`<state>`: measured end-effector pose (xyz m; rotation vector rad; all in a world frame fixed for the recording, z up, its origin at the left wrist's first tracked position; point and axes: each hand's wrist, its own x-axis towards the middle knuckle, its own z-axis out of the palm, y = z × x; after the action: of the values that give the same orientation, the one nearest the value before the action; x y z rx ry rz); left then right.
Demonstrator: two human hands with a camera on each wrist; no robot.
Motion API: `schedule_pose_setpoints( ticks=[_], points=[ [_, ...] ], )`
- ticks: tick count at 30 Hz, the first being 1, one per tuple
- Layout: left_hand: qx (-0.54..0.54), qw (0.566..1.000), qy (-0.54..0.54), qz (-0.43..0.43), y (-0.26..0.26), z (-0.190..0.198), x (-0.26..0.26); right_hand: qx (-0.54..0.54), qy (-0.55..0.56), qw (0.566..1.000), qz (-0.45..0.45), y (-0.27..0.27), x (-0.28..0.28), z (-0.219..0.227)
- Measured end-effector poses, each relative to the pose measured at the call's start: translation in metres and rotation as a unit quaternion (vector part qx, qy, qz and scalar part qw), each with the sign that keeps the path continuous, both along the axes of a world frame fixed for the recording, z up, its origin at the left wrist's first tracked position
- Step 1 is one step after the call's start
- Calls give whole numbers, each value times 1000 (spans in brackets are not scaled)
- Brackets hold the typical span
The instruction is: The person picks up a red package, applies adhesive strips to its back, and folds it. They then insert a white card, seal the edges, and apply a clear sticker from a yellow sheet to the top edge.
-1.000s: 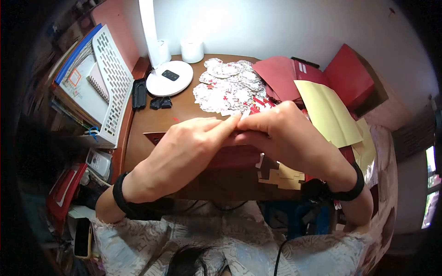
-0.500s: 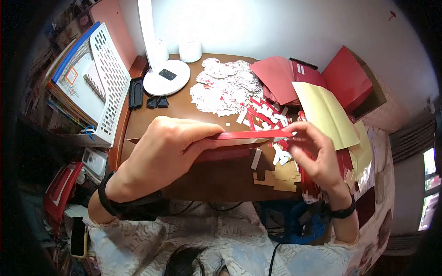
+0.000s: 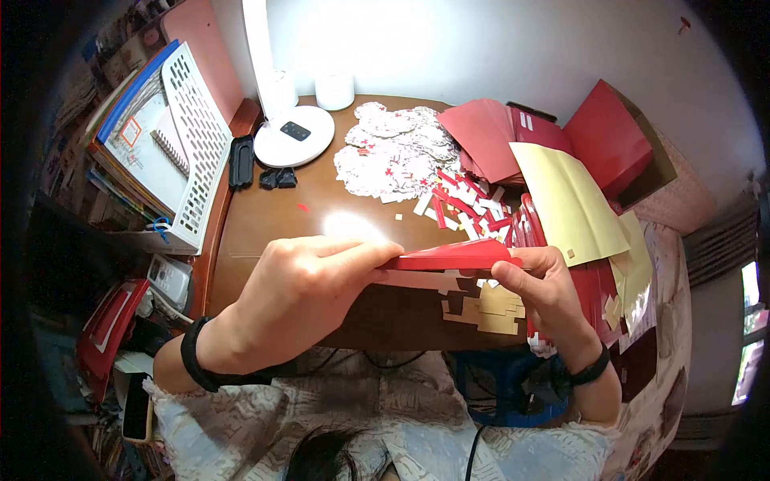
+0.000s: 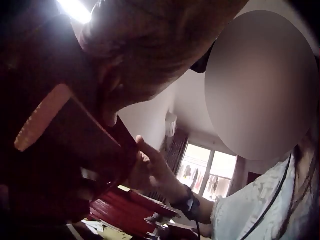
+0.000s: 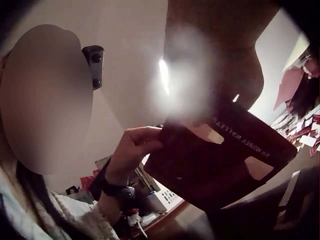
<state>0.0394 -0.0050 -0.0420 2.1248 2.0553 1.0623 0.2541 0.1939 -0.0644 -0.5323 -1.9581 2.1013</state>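
A red card wallet [image 3: 453, 255] is held up over the front of the desk, seen nearly edge-on from the head. My left hand [image 3: 301, 276] grips its left end, thumb and fingers on either side. At the other end my right hand [image 3: 544, 284] pinches the corner between thumb and fingers. In the right wrist view the wallet [image 5: 215, 165] shows a dark red face with pale patches and lettering that seems to read "MONEY WALLET". The left wrist view is dark, with the wallet's pale-edged opening [image 4: 42, 115] showing.
White paper cut-outs [image 3: 393, 156] lie heaped at the back, beside red and white strips [image 3: 461, 204]. Tan card scraps [image 3: 489, 309] lie near the front edge. To the right are red card sheets [image 3: 481, 136] and a yellow sheet [image 3: 565, 200]. A lamp base [image 3: 293, 136] stands back left.
My hands were together over the wallet's middle. The right hand has moved to the right end and now pinches it. The wallet's red upper side has tipped more into view.
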Motion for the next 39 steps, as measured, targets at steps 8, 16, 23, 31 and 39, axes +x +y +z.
schedule_pose_setpoints(
  ticks=[8, 16, 23, 31, 39],
  points=[
    [-23, 999, -2, -33, 23, 1, 26, 31, 53, 997, -36, -28, -9, -1],
    [31, 999, 29, -30, 29, -7, 25, 94, 108, 987, -77, -31, -12, 0],
    [24, 998, 54, -22, 32, -2, 22, 394, 148, 897, -134, -23, -20, 15],
    [-5, 998, 49, -28, 29, 4, 10, 528, 129, 836, -78, -10, -20, 24],
    [1, 1000, 8, -18, 15, 1, -12, 479, 96, 868, -89, -11, -16, 29]
  ],
)
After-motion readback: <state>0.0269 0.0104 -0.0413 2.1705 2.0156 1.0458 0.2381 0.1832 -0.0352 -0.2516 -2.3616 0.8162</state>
